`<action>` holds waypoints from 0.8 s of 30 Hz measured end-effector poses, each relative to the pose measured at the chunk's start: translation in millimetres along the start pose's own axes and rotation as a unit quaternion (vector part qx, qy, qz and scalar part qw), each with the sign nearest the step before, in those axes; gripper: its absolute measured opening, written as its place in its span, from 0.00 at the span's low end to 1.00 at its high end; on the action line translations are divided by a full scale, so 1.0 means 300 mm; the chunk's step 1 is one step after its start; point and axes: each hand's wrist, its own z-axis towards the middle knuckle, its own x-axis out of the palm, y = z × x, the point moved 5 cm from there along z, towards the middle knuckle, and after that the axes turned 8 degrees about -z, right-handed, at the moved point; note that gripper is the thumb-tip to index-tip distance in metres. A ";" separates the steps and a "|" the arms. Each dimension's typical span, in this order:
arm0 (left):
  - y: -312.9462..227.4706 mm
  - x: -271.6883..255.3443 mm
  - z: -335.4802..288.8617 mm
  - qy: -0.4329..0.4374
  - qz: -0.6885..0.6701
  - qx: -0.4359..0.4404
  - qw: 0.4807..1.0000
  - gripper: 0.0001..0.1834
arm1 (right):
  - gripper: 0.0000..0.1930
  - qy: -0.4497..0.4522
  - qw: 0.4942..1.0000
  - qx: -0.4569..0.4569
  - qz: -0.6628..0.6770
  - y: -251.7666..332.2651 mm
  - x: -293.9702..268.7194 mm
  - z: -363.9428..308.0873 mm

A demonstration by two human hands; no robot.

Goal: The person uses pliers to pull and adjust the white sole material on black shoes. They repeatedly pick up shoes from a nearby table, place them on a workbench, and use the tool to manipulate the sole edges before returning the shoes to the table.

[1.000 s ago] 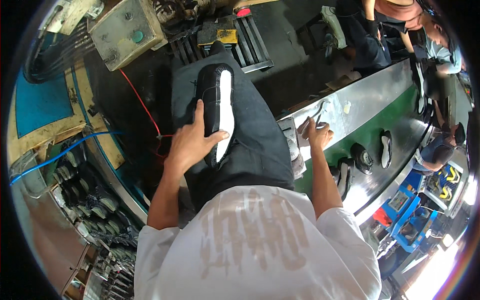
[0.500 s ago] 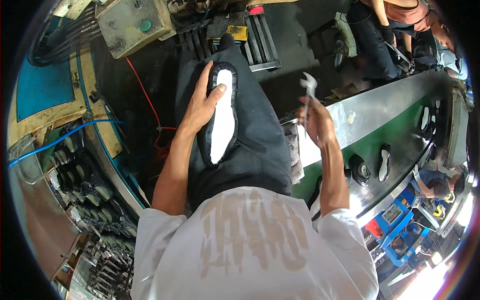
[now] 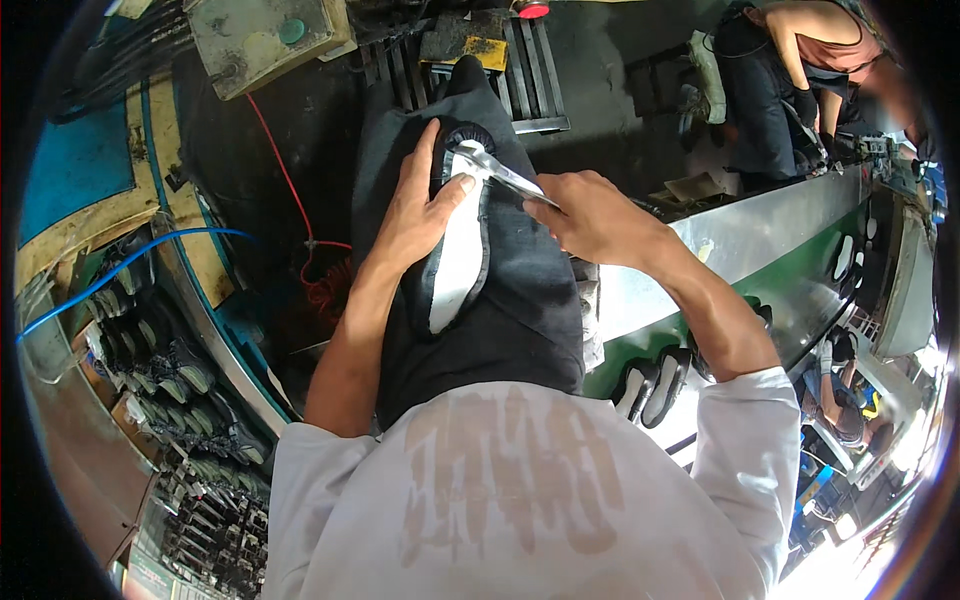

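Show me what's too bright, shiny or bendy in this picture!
Head view: white glare washes out the lower right corner; head view: the slim silver metal tool gleams; head view: the long silver-and-green bench curves near the right rim.

Two bare grips, left (image 3: pixel 425 205) and right (image 3: pixel 590 222), belong to the person, with one black shoe with a white underside (image 3: pixel 456 255) and one slim silver metal tool (image 3: pixel 508 177). There is one long metal-and-green surface (image 3: pixel 745 232); two black-and-white shoes (image 3: pixel 667 387) on it show clearly near the right arm, the others being too hidden or small to count surely. Dark shoes in packed rows (image 3: pixel 180 355) at left defy exact counting. Also: one grey metal box (image 3: pixel 250 55), one round green button (image 3: pixel 292 31), one blue hose (image 3: pixel 125 265), one thin red cable (image 3: pixel 276 165), and at least two co-workers (image 3: pixel 825 40).
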 end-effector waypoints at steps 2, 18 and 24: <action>0.006 0.001 0.001 0.004 -0.013 0.002 1.000 0.43 | 0.17 0.003 1.000 -0.014 0.007 0.010 -0.009 0.009; 0.002 -0.001 0.008 0.002 -0.012 0.010 1.000 0.44 | 0.15 -0.018 0.999 -0.033 -0.017 0.005 -0.018 0.020; -0.002 0.000 0.011 0.001 0.016 0.014 1.000 0.44 | 0.15 -0.161 0.980 -0.101 0.054 -0.110 0.169 0.083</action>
